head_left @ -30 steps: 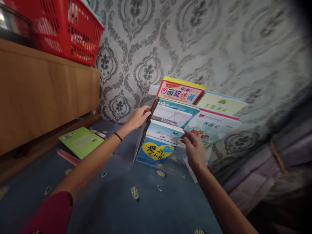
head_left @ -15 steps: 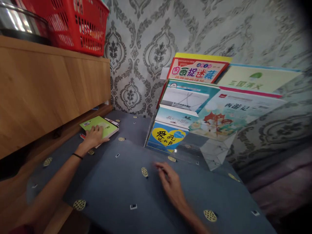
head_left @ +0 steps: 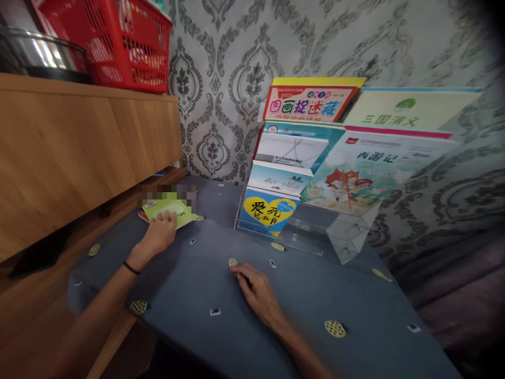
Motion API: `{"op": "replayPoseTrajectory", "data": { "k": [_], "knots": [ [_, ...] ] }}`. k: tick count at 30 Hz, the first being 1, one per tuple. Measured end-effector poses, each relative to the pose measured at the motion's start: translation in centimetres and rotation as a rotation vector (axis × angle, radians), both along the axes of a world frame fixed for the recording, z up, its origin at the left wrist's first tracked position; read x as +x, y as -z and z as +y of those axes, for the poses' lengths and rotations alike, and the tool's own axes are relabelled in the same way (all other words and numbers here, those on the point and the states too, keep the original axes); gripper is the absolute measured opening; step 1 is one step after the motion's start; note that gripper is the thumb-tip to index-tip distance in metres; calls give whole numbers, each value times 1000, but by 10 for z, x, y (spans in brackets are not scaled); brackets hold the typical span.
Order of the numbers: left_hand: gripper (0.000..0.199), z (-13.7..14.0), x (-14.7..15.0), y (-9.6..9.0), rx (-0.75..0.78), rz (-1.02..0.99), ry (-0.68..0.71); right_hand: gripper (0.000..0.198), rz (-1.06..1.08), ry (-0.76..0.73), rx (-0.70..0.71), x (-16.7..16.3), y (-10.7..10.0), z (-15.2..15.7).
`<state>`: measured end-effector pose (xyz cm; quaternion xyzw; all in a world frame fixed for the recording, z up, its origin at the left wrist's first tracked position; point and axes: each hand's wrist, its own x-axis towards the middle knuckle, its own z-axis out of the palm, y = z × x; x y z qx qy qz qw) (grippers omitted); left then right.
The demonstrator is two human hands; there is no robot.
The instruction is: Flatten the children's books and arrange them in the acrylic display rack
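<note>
At the left of the table a light-green book (head_left: 177,210) lies on top of other books, whose red and white edge (head_left: 142,215) shows below it. My left hand (head_left: 159,235) grips the green book at its near edge, fingers over the cover and thumb out of sight. A pixelated patch covers the book's far side. My right hand (head_left: 256,295) rests low over the middle of the table, fingers loosely bent, holding nothing. Beyond it stands a clear rack (head_left: 292,241) with several books, among them a blue one with a yellow heart (head_left: 268,213).
A blue-grey cloth with pineapple prints covers the table (head_left: 189,284). A wooden cabinet (head_left: 90,137) borders the left side, carrying a red basket (head_left: 134,47) and a metal pot (head_left: 43,52). Patterned wallpaper (head_left: 213,100) rises behind.
My left hand has drawn back to the book's near edge, and its thumb has gone out of sight. My right hand has moved a little left. The camera view has shifted slightly.
</note>
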<state>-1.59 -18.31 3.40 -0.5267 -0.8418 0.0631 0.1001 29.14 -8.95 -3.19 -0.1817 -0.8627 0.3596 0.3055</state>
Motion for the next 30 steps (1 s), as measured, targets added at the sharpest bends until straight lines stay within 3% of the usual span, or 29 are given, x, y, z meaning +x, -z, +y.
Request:
{"op": "replayPoseTrajectory", "data": {
  "k": [10,17,21,23,25,30],
  "knots": [
    [56,-22,113,14,-70,153,65,27,12,10,-30,1,-2,-6],
    [54,-39,212,20,-102,195,365,40,112,164,-251,2,4,4],
    [56,-44,257,14,-96,19,648,40,140,199,-402,6,14,18],
    [58,-42,264,15,-106,-60,734,37,148,207,-439,8,19,24],
    [54,-36,256,20,-77,-109,729,35,146,213,-436,8,23,28],
    [47,-18,174,44,38,-148,521,27,134,243,-277,5,25,28]
  ]
}}
